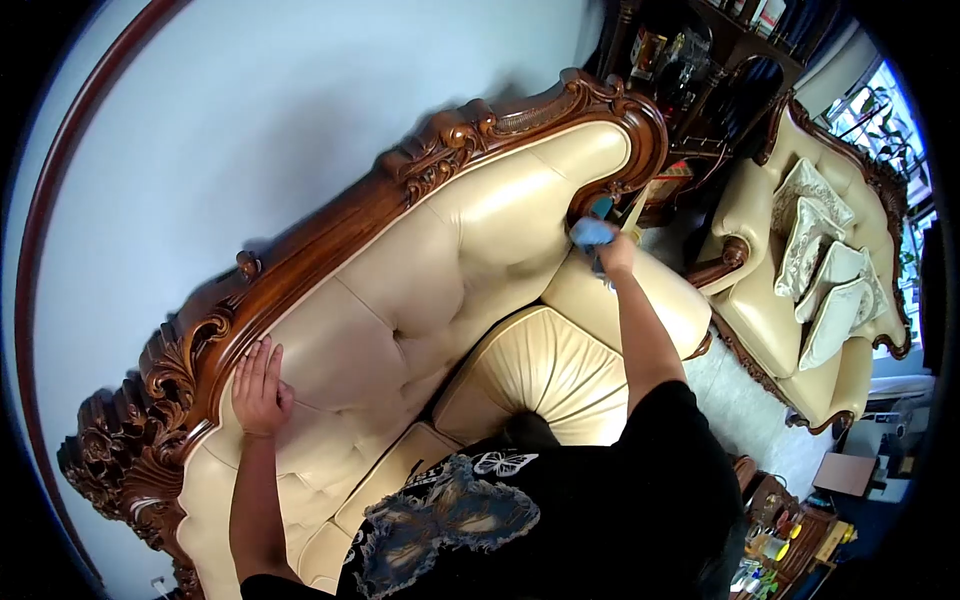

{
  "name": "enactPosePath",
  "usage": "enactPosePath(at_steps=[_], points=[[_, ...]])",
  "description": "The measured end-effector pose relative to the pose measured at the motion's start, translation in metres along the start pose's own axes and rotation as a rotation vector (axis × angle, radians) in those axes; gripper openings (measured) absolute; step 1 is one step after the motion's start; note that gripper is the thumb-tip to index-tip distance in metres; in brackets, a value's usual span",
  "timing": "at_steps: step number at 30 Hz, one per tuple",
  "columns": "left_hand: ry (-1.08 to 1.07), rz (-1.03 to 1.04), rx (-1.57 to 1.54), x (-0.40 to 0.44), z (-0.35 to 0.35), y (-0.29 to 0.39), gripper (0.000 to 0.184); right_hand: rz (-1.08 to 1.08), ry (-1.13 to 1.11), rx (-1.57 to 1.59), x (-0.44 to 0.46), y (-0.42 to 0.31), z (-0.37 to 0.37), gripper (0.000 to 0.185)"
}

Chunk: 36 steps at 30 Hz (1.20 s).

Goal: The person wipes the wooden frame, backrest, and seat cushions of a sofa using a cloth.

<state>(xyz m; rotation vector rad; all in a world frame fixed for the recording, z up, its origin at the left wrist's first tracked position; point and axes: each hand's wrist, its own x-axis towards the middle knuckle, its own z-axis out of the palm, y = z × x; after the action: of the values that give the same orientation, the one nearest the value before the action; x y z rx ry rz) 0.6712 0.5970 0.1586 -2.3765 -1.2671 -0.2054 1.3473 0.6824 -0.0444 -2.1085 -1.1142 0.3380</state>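
Observation:
A cream leather sofa (360, 290) with a carved dark wood frame (300, 245) stands against the wall. My left hand (262, 390) lies flat on the upper backrest, its fingers stretched toward the wood edge and holding nothing. At the sofa's far end, my right hand (617, 252) is closed on a blue cloth (592, 234). The cloth is bunched above the armrest (655, 300), near the curled wood end of the backrest. My right fingers are partly hidden by the cloth.
Another cream sofa (755, 300) with several patterned cushions (835, 310) stands at the right. Behind the sofa's far end is a dark wood shelf (700, 130) with objects. A cluttered table (790, 500) is at the lower right. A curved dark rail (45, 190) runs along the left.

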Motion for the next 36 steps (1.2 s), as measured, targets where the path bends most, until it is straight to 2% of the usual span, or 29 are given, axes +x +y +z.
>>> enactPosePath(at_steps=[1,2,3,4,5,6,7,8,9,10,12,13,15,17,20,22,23,24,27,32,34,36], points=[[0.012,-0.009,-0.006,0.002,-0.001,0.001,0.061,0.117,0.155,0.04,0.008,-0.014,-0.017,0.043],[0.012,-0.008,-0.014,0.003,-0.004,0.002,0.061,0.091,0.333,0.155,0.019,-0.027,-0.039,0.043],[0.007,-0.008,-0.021,0.003,-0.006,0.004,0.06,-0.171,0.593,0.342,0.03,-0.042,-0.057,0.045],[0.008,-0.018,-0.026,0.003,-0.008,0.005,0.06,-0.235,0.733,0.373,0.031,-0.084,-0.09,0.052],[0.007,-0.022,-0.038,0.004,-0.01,0.006,0.06,-0.232,0.802,0.446,0.051,-0.091,-0.106,0.059],[0.006,-0.023,-0.05,0.005,-0.01,0.006,0.06,-0.19,0.927,0.302,0.057,-0.121,-0.126,0.062],[0.017,-0.025,-0.059,0.005,-0.01,0.006,0.06,-0.147,0.949,0.218,0.064,-0.15,-0.142,0.063],[0.023,-0.031,-0.061,0.006,-0.012,0.006,0.06,-0.136,0.901,0.105,0.077,-0.171,-0.153,0.064],[0.016,-0.033,-0.072,0.007,-0.016,0.008,0.059,-0.198,0.736,-0.015,0.101,-0.179,-0.157,0.063],[0.008,-0.036,-0.084,0.008,-0.017,0.009,0.059,-0.053,0.525,-0.222,0.125,-0.19,-0.151,0.06],[-0.004,-0.051,-0.075,0.005,-0.015,0.008,0.059,-0.357,0.27,-0.576,0.139,-0.211,-0.13,0.056],[-0.022,-0.053,-0.063,0.005,-0.014,0.007,0.058,-0.371,0.269,-0.577,0.145,-0.222,-0.131,0.056],[-0.005,-0.062,-0.074,0.006,-0.013,0.006,0.058,-0.224,0.159,-0.545,0.158,-0.243,-0.132,0.052],[0.027,-0.048,-0.078,0.005,-0.012,0.006,0.057,-0.218,0.095,-0.459,0.19,-0.231,-0.136,0.047],[0.024,-0.056,-0.098,0.005,-0.014,0.006,0.056,-0.231,0.167,-0.503,0.174,-0.241,-0.129,0.039],[0.047,-0.058,-0.088,0.005,-0.012,0.006,0.056,-0.423,0.33,-0.614,0.151,-0.24,-0.108,0.035],[0.06,-0.052,-0.082,0.004,-0.012,0.006,0.056,-0.469,0.369,-0.55,0.144,-0.24,-0.095,0.034],[0.058,-0.062,-0.083,0.005,-0.013,0.007,0.056,-0.407,0.325,-0.534,0.139,-0.247,-0.093,0.033],[0.046,-0.049,-0.097,0.007,-0.018,0.007,0.056,-0.436,0.251,-0.629,0.141,-0.257,-0.098,0.031],[0.055,-0.056,-0.079,0.005,-0.011,0.005,0.055,-0.366,0.269,-0.6,0.127,-0.283,-0.106,0.038],[0.032,-0.069,-0.074,0.003,-0.013,0.005,0.056,-0.342,0.169,-0.404,0.119,-0.294,-0.117,0.037],[0.062,-0.062,-0.097,0.006,-0.017,0.007,0.056,-0.418,0.307,-0.409,0.113,-0.307,-0.119,0.043]])
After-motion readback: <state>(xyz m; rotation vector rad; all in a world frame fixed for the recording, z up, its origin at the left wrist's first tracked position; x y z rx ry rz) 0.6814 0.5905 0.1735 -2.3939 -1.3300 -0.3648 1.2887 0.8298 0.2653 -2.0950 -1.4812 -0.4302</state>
